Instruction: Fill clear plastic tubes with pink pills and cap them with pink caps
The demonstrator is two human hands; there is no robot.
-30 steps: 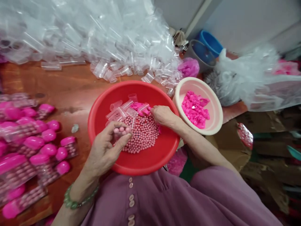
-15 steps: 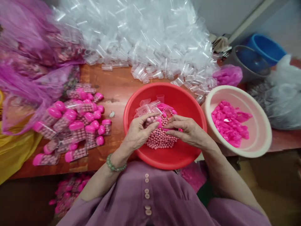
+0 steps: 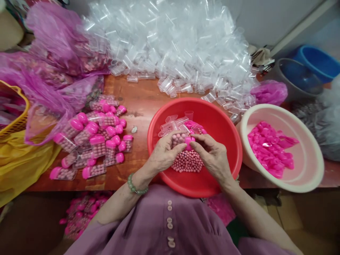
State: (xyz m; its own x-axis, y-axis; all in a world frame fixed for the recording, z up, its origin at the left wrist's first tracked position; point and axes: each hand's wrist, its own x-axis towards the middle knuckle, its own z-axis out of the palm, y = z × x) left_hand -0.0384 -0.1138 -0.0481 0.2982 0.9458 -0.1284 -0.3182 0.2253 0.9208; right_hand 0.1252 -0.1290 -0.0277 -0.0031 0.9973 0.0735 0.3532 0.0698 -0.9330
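Note:
My left hand (image 3: 165, 151) is closed round a small clear bottle (image 3: 178, 138) full of pink beads, tilted on its side above the red basin (image 3: 221, 122). A bright pink cap (image 3: 189, 142) sits at the bottle's right end. From the right, the fingers of my right hand (image 3: 214, 155) pinch this cap. Below both hands lie loose pink beads (image 3: 187, 162). Behind them in the basin are several empty clear tubes (image 3: 170, 124) and some bright pink pieces (image 3: 196, 126), partly hidden by my fingers.
Capped bead bottles (image 3: 97, 145) lie heaped on the wooden table (image 3: 132, 94) at left. A large mound of clear tubes (image 3: 170, 46) covers the back. At right stands a cream basin (image 3: 309, 170) with pink caps (image 3: 273, 152). Purple bags (image 3: 57, 32) and a yellow basket (image 3: 21, 117) are far left.
My right fingers have come left and closed on the pink cap at the bottle's end. The whole view has shifted, so the scene sits further right.

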